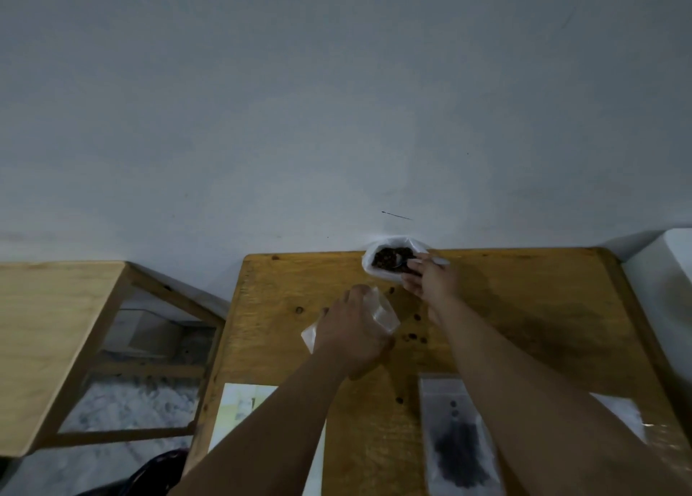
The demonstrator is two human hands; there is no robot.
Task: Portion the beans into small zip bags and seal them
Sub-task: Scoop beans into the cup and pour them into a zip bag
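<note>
A white plastic bag (369, 261) full of dark brown beans (387, 257) stands open at the far edge of the wooden table (524, 308). My right hand (430, 284) holds a metal spoon (406, 259) whose bowl is in the beans. My left hand (354, 332) grips a small clear zip bag (384, 310) above the table's middle, its mouth toward the bean bag. A filled zip bag (457, 435) with dark beans lies flat near the front, partly under my right forearm.
Several loose beans (412, 336) are scattered on the table between my hands. A pale sheet (243, 409) lies at the front left, clear plastic (621, 413) at the front right. A second wooden table (56, 327) stands left, a white object (666, 271) right.
</note>
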